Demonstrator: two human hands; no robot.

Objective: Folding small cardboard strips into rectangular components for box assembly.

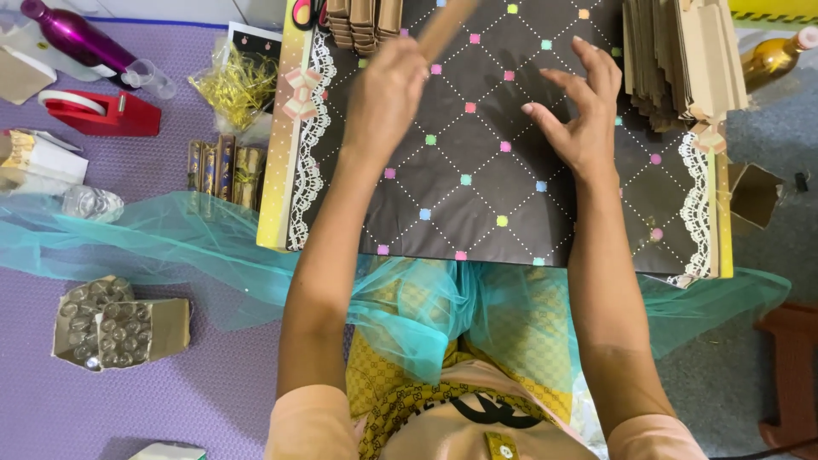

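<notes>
The left hand [388, 85] is closed around a flat brown cardboard piece [446, 24], lifted over the dark patterned board [477, 179]. The right hand [579, 111] hovers open-fingered beside it. Picking-up seems under way; next calls for both hands on the piece. Cardboard stacks [682, 55] lie far right.

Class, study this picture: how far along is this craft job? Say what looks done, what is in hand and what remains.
Done, it seems: folded brown card pieces stand in a stack at right and a smaller row at top on the dark dotted board. In hand: the left hand grips one blurred brown strip; the right hand hovers open. Left: probably the small glass bottles in their boxes, untouched.
</notes>
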